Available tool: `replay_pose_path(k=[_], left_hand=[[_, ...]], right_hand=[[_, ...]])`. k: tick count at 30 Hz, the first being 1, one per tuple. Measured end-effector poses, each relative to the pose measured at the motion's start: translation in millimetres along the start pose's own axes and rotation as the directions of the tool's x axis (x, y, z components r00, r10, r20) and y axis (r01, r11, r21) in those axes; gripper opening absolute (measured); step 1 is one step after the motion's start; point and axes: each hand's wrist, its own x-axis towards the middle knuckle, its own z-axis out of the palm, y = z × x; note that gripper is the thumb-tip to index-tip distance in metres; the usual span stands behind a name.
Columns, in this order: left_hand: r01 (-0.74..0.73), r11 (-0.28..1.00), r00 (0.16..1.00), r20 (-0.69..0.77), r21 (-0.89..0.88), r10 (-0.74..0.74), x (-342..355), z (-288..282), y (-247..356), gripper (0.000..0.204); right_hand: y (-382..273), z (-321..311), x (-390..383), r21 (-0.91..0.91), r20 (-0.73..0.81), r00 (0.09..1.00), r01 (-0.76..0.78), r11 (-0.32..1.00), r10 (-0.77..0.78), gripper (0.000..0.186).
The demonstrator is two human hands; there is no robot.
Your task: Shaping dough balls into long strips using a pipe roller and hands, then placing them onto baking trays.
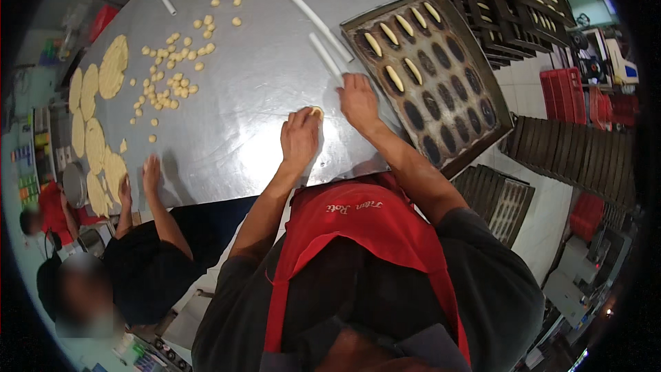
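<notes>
My left hand (301, 136) is on the metal table with its fingers curled against a small piece of dough (317, 111). To its right, my right hand (359, 102) closes round the near end of a white rolling pin (323, 54). A second white rod (320, 26) lies just beyond that pin. Right of my hands is a dark baking tray (441, 107) with rows of oval hollows. Several slim dough sticks (405, 25) sit in its far hollows; the nearer ones show bare, darkened metal.
Many small dough balls (165, 86) are scattered left on the metal table (237, 96), beside flattened dough sheets (89, 117). Another white rod (165, 0) lies far left. A co-worker's hands (151, 173) rest at the left edge. Stacked trays (506, 14) and red crates (563, 96) stand right.
</notes>
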Motion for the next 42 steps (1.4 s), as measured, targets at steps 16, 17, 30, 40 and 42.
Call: replay_pose_path(k=[16, 17, 30, 40, 42], left_hand=[[0.009, 0.977, 0.978, 0.202, 0.214, -0.054, -18.7, -19.1, -11.3, 0.076], [-0.006, 0.984, 0.958, 0.282, 0.18, -0.045, -34.1, -23.3, 0.4, 0.075], [0.026, 0.991, 0.995, 0.104, -0.132, -0.013, -56.9, -8.2, 18.5, 0.061], [0.273, 0.936, 0.942, -0.135, -0.222, -0.307, -27.9, -41.3, -71.9, 0.028], [0.376, 0.91, 0.837, -0.356, -0.178, -0.415, -32.2, -53.6, -157.2, 0.032]], right_hand=[[-16.0, -16.8, -65.4, 0.214, 0.202, 0.943, 0.219, 0.952, -0.263, 0.041], [-11.3, -18.5, -70.4, 0.24, 0.273, 0.935, 0.161, 0.957, -0.226, 0.036], [-23.3, -14.1, -70.8, 0.03, 0.17, 0.851, 0.499, 0.866, -0.496, 0.051], [-79.3, 54.6, -14.0, 0.085, 0.249, 0.924, 0.276, 0.957, -0.288, 0.069], [-88.0, 29.3, -56.1, -0.011, 0.249, 0.893, 0.39, 0.921, -0.375, 0.079]])
